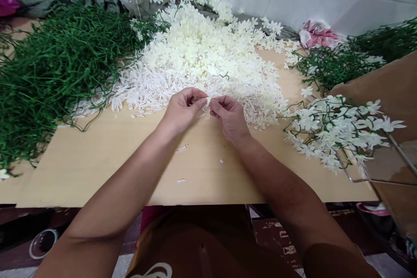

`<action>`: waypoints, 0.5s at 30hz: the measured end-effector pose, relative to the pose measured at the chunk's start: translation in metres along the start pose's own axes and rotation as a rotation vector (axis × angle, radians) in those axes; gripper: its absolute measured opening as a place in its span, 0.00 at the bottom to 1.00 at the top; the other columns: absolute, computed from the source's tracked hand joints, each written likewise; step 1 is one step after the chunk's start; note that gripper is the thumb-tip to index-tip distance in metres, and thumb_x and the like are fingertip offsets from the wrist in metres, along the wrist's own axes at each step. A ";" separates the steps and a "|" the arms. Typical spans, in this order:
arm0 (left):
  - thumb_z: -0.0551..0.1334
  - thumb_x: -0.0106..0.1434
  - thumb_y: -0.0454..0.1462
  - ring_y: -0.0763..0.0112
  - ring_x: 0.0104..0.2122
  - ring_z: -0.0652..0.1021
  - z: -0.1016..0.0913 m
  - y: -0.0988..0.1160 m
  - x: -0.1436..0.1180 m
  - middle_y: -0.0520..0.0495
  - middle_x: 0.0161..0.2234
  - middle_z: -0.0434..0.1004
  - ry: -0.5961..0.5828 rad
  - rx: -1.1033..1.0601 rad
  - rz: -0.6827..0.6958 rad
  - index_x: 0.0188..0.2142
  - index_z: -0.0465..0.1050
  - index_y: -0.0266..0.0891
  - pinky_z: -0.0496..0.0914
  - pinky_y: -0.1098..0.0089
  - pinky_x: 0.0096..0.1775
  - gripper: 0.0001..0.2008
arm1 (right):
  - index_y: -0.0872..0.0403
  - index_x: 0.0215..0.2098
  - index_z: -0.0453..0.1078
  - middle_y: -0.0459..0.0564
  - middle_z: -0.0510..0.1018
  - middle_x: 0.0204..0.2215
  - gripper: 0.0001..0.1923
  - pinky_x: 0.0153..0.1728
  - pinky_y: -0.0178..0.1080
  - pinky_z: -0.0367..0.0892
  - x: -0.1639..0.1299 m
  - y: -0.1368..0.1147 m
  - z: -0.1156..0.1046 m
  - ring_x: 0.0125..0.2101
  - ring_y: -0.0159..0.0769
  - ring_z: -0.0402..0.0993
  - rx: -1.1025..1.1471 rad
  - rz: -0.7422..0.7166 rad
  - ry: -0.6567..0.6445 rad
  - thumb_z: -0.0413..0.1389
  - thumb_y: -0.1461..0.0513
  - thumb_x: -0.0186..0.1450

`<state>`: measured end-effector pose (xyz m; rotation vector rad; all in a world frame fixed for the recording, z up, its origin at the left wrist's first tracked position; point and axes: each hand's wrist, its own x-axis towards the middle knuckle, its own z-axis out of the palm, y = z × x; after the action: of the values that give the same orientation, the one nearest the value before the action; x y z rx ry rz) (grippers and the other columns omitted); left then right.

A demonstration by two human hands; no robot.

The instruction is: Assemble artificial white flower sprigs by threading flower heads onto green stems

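Note:
My left hand [183, 108] and my right hand [228, 115] meet over the wooden tabletop [114, 156], fingertips pinched together on one small white flower piece [208, 100]. Just beyond them lies a big heap of loose cream-white artificial blossoms [202, 52], with a fringe of thin white stamen pieces [143, 91] along its near edge. Both hands are closed around the same piece; its exact shape is hidden by my fingers.
A large pile of green plastic stems [55, 65] fills the left side. Finished flower sprays [339, 132] lie at the right by a cardboard box [391, 91]. More green stems [358, 58] and a pink cloth [317, 32] sit at the back right. Small white bits [181, 180] dot the board.

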<state>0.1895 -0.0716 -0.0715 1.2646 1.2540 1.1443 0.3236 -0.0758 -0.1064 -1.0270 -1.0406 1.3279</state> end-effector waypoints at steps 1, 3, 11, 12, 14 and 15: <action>0.65 0.51 0.30 0.76 0.27 0.70 0.001 -0.001 0.000 0.53 0.24 0.70 -0.005 0.009 0.005 0.28 0.72 0.36 0.64 0.72 0.34 0.04 | 0.52 0.26 0.69 0.40 0.69 0.21 0.16 0.31 0.34 0.66 -0.001 -0.001 0.000 0.24 0.25 0.65 -0.029 -0.026 0.005 0.65 0.50 0.51; 0.65 0.50 0.29 0.76 0.26 0.69 0.002 -0.003 -0.001 0.54 0.23 0.70 -0.018 0.026 0.020 0.28 0.72 0.36 0.63 0.73 0.33 0.05 | 0.52 0.26 0.68 0.41 0.70 0.21 0.16 0.31 0.35 0.66 -0.004 -0.004 0.001 0.25 0.26 0.66 -0.089 -0.091 0.015 0.65 0.50 0.52; 0.66 0.51 0.30 0.76 0.26 0.72 -0.005 0.006 -0.004 0.52 0.23 0.72 -0.098 0.047 0.012 0.27 0.73 0.35 0.66 0.73 0.32 0.03 | 0.52 0.26 0.68 0.43 0.74 0.23 0.15 0.29 0.35 0.66 -0.007 -0.014 -0.004 0.25 0.27 0.67 -0.258 -0.185 0.018 0.63 0.50 0.55; 0.65 0.51 0.31 0.75 0.26 0.72 -0.006 0.008 -0.004 0.52 0.23 0.72 -0.103 0.032 0.006 0.28 0.74 0.35 0.67 0.72 0.33 0.03 | 0.52 0.26 0.68 0.43 0.74 0.24 0.15 0.30 0.35 0.66 -0.006 -0.014 -0.005 0.25 0.27 0.67 -0.258 -0.186 0.023 0.63 0.50 0.55; 0.65 0.53 0.31 0.76 0.25 0.72 -0.007 0.009 -0.004 0.52 0.23 0.73 -0.091 0.003 -0.002 0.29 0.74 0.35 0.68 0.72 0.34 0.02 | 0.52 0.27 0.68 0.42 0.73 0.23 0.15 0.30 0.35 0.67 -0.005 -0.012 -0.006 0.25 0.27 0.67 -0.248 -0.182 0.029 0.63 0.51 0.55; 0.65 0.53 0.31 0.76 0.25 0.72 -0.007 0.008 -0.003 0.52 0.23 0.72 -0.082 -0.010 -0.005 0.28 0.74 0.35 0.68 0.72 0.34 0.02 | 0.52 0.27 0.68 0.42 0.73 0.23 0.15 0.30 0.35 0.67 -0.004 -0.012 -0.007 0.25 0.27 0.67 -0.240 -0.179 0.030 0.64 0.51 0.55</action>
<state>0.1831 -0.0746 -0.0626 1.2876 1.1892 1.0829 0.3328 -0.0800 -0.0968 -1.0986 -1.2607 1.0573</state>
